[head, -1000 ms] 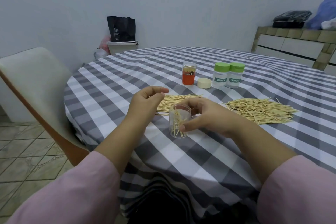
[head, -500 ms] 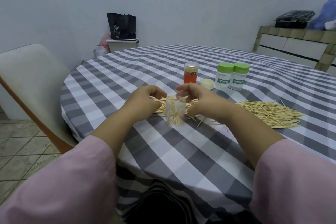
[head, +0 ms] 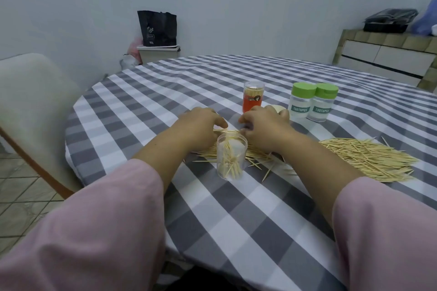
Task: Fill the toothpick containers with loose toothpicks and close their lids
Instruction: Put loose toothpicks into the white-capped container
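A clear lidless container (head: pixel 231 160) stands upright on the checked tablecloth (head: pixel 236 220) with a few toothpicks leaning inside; neither hand touches it. Just behind it lies a small pile of loose toothpicks (head: pixel 257 156). My left hand (head: pixel 201 125) and my right hand (head: pixel 264 125) rest palm-down on that pile, fingers curled toward each other; the fingertips are hidden. A larger toothpick pile (head: pixel 369 158) lies to the right. Behind the hands stand an orange-labelled container (head: pixel 252 97) with a clear lid on and two green-lidded containers (head: pixel 302 104) (head: pixel 322 106). A cream lid (head: pixel 282 111) peeks out behind my right hand.
A cream chair (head: pixel 30 106) stands at the table's left edge. Stray toothpicks (head: pixel 267 172) lie right of the clear container. A black bag (head: pixel 157 28) sits on a bin by the far wall, and a tiled counter (head: pixel 390 54) runs at the right.
My right hand let go of the clear container and moved back onto the near pile. My left hand also came down onto the pile. The container now stands free.
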